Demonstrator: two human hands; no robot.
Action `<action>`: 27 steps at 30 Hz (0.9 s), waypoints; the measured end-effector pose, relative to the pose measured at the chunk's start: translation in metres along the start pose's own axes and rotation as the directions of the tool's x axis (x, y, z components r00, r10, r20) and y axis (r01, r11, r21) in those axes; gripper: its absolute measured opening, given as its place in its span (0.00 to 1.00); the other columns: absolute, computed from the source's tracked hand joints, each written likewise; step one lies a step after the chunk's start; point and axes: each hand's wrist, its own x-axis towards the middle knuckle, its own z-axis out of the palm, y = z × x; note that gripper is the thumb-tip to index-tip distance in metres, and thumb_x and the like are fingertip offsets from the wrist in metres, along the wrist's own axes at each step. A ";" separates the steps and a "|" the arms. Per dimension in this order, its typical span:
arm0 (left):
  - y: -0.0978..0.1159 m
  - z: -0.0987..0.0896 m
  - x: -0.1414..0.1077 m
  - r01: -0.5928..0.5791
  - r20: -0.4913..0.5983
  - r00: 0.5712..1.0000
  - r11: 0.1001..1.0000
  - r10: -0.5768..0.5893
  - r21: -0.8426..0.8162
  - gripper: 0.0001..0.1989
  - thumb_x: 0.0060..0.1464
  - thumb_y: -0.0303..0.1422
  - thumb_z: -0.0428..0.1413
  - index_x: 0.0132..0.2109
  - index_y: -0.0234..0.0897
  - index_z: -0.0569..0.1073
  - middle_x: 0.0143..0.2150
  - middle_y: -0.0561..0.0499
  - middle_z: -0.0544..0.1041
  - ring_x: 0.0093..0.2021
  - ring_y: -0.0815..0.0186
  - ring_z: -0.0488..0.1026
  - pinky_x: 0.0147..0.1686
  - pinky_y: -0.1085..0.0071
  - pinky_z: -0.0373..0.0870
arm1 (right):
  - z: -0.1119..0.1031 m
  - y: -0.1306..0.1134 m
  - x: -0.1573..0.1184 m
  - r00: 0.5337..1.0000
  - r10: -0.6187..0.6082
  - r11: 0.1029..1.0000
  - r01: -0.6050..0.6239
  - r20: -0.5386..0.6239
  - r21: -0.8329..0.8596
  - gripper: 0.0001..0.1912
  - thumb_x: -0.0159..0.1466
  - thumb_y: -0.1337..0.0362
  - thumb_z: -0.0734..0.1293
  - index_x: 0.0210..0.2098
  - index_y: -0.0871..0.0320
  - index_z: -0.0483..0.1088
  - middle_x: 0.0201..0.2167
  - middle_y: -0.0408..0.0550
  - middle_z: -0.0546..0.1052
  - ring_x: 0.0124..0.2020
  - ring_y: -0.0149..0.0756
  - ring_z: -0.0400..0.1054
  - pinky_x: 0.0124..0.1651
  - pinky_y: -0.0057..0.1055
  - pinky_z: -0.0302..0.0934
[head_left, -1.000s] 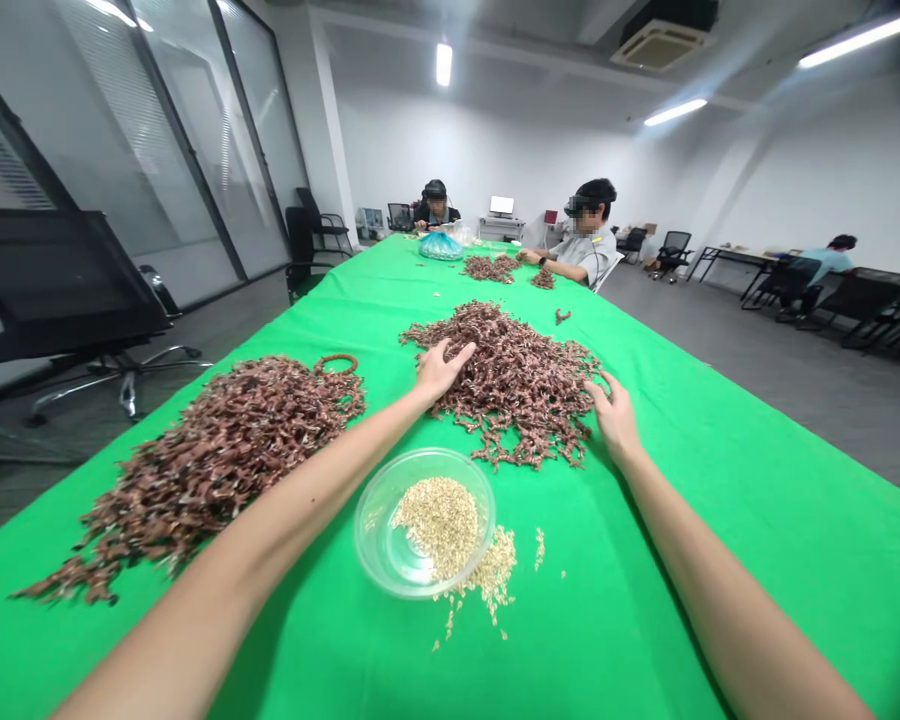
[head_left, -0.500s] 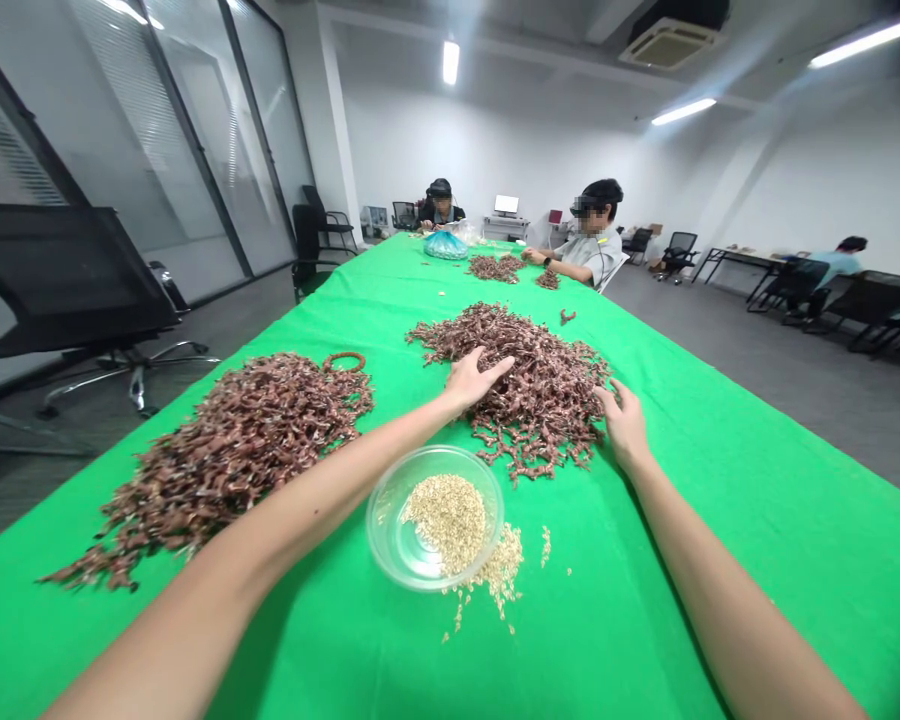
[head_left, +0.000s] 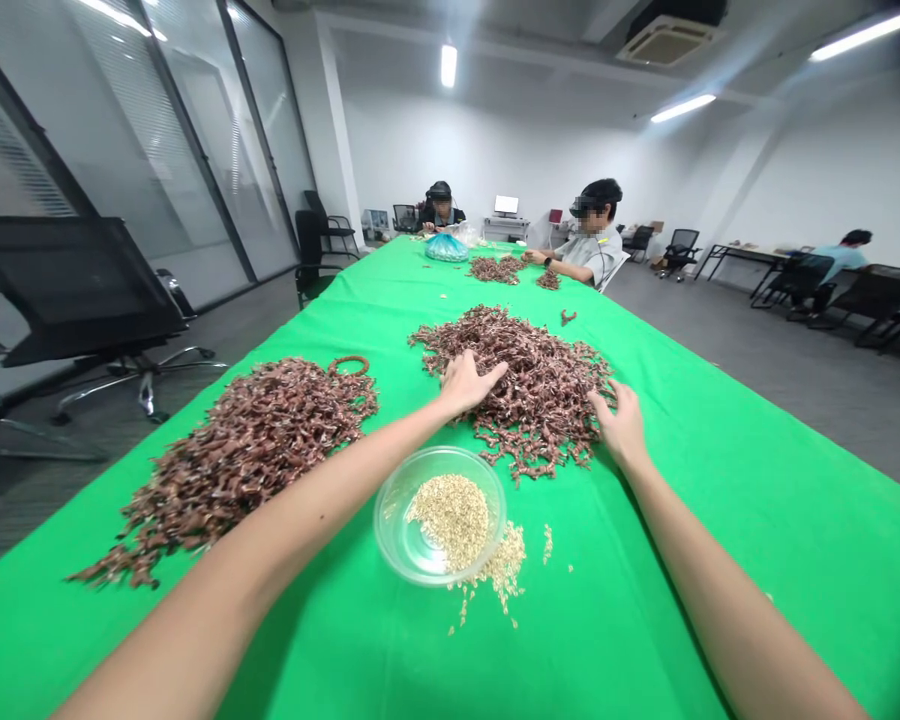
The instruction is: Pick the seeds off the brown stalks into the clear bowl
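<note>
Bright light is given by ceiling strip lights (head_left: 682, 108); shadows soft, glare streaks noted, edges strongly distorted.

Both bare arms are reaching forward, the left forearm (head_left: 292, 510) slanting in from the near left, the right forearm (head_left: 727, 590) from the near right. The left hand (head_left: 469, 385) is lying palm down, fingers spread; the right hand (head_left: 619, 427) is cupping downward.

Bowl (head_left: 394, 545) glossy plastic; tbl cloth (head_left: 817, 520) matt.

Reddish-brown sprigs (head_left: 547, 400) heaped on a bright green tablecloth (head_left: 750, 500)
</note>
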 end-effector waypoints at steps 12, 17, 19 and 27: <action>-0.031 -0.006 -0.006 -0.366 0.203 0.916 0.928 0.346 0.071 0.60 0.32 0.64 0.62 0.70 0.50 0.51 0.73 0.43 0.44 0.70 0.40 0.47 0.67 0.44 0.50 | 0.013 -0.048 -0.024 0.945 -0.147 0.962 0.204 0.292 -0.179 0.59 0.55 0.31 0.62 0.71 0.60 0.39 0.70 0.67 0.44 0.70 0.61 0.40 0.66 0.59 0.41; -0.035 0.001 -0.007 -0.404 0.136 0.911 0.910 0.390 0.095 0.59 0.33 0.62 0.63 0.69 0.46 0.54 0.71 0.41 0.48 0.69 0.40 0.51 0.66 0.46 0.52 | 0.011 -0.053 -0.026 0.924 -0.140 0.949 0.228 0.356 -0.219 0.67 0.50 0.28 0.64 0.72 0.57 0.30 0.71 0.68 0.38 0.70 0.66 0.35 0.64 0.65 0.39; -0.034 0.004 -0.009 -0.407 0.112 0.912 0.907 0.396 0.107 0.58 0.33 0.60 0.64 0.69 0.44 0.55 0.70 0.40 0.49 0.68 0.40 0.51 0.66 0.46 0.53 | 0.012 -0.057 -0.026 0.925 -0.124 0.943 0.223 0.359 -0.248 0.68 0.48 0.27 0.64 0.72 0.56 0.30 0.71 0.69 0.38 0.70 0.69 0.35 0.63 0.66 0.40; -0.031 0.011 -0.019 -0.396 -0.018 0.916 0.909 0.402 0.126 0.51 0.38 0.52 0.66 0.67 0.44 0.57 0.69 0.42 0.53 0.67 0.43 0.55 0.64 0.49 0.58 | 0.022 -0.078 -0.030 0.955 -0.010 0.923 0.123 0.298 -0.364 0.63 0.50 0.32 0.66 0.71 0.57 0.36 0.69 0.72 0.40 0.67 0.71 0.44 0.61 0.63 0.43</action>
